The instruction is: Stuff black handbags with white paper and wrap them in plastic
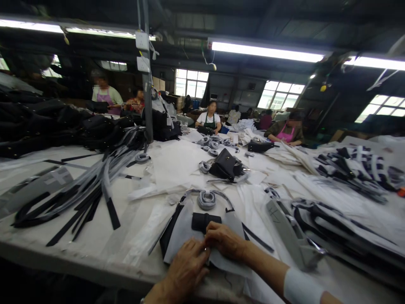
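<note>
Fingertips of left hand point(186, 267) and right hand point(225, 241) pinch white wrapping point(181, 235) seemingly enclosing black bag point(202, 220).

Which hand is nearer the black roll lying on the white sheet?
Right. The right hand sits just below the black roll, nearly touching it; the left hand lies farther back, toward the person's body.

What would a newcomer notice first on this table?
The left hand and right hand meet on a white sheet at the near edge, just short of a black roll and a grey coil. On the left, black straps fan out. A black handbag stands mid-table, with people seated at the far side.
</note>
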Demonstrator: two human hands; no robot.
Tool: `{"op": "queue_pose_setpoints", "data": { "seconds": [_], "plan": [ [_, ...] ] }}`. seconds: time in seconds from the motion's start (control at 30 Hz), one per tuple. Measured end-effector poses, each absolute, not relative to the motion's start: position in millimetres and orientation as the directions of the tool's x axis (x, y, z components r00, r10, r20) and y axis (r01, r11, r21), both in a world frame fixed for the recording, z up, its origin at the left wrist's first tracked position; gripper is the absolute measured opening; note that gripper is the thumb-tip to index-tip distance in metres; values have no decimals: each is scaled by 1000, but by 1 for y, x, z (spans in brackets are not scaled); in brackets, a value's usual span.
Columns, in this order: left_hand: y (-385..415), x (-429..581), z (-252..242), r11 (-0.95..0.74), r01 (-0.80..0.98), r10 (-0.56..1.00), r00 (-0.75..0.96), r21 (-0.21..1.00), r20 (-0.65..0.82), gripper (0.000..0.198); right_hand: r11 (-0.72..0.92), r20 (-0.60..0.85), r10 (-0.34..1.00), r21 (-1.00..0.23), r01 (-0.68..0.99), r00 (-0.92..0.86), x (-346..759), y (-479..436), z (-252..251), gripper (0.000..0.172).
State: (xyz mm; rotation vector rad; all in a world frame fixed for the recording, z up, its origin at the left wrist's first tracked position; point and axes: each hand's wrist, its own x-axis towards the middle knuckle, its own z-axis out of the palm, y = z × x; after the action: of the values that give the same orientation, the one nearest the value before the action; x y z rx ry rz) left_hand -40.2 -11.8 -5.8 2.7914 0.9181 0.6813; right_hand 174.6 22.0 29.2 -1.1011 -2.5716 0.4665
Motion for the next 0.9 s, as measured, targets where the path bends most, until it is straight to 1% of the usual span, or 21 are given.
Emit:
{"op": "queue_pose_setpoints", "data": {
  "seconds": [0.07, 0.2, 0.3, 0.37, 0.43, 0.53, 0.57, 0.63, 0.7, 0.73, 0.8, 0.87, 0.9],
  "plan": [
    [-9, -43, -13, -846, 489, 530, 731, 212, 429, 59, 669, 103, 725, -341, 660, -681, 173, 23, 34, 13],
    [-5, -44, -22, -864, 460, 500, 725, 207, 474, 61, 613, 59, 782, -254, 748, -621, 163, 22, 35, 13],
    [-4, -44, -21, -861, 465, 505, 728, 207, 463, 62, 495, 31, 867, -182, 850, -498, 145, 18, 34, 14],
    [-2, -44, -20, -868, 460, 491, 742, 187, 457, 58, 391, 28, 920, -144, 909, -391, 131, 13, 35, 16],
    [0, -44, -20, -881, 448, 462, 752, 150, 470, 51, 310, 21, 951, -125, 942, -310, 123, 5, 36, 18],
    [0, -44, -23, -890, 448, 429, 754, 89, 498, 53, 265, 25, 964, -132, 955, -264, 130, -14, 35, 19],
    [-2, -44, -25, -890, 450, 421, 754, 70, 504, 54, 277, 48, 961, -146, 950, -273, 138, -22, 34, 23],
    [-5, -44, -26, -885, 462, 421, 747, 53, 515, 57, 338, 93, 941, -186, 922, -326, 161, -36, 30, 43],
    [-8, -44, -23, -877, 472, 446, 732, 89, 516, 59, 405, 97, 914, -232, 884, -394, 184, -45, 26, 60],
    [-9, -43, -18, -870, 476, 469, 721, 126, 511, 59, 426, 77, 904, -250, 869, -421, 194, -47, 24, 64],
    [-5, -41, -4, -829, 503, 555, 689, 244, 466, 54, 443, 55, 893, -279, 852, -446, 206, -48, 24, 66],
    [2, -35, 13, -758, 551, 651, 669, 350, 358, 36, 442, 56, 893, -294, 848, -446, 208, -46, 27, 64],
    [6, -31, 20, -724, 585, 686, 663, 365, 298, 27, 440, 58, 894, -298, 847, -444, 207, -45, 29, 63]
  ]
}}
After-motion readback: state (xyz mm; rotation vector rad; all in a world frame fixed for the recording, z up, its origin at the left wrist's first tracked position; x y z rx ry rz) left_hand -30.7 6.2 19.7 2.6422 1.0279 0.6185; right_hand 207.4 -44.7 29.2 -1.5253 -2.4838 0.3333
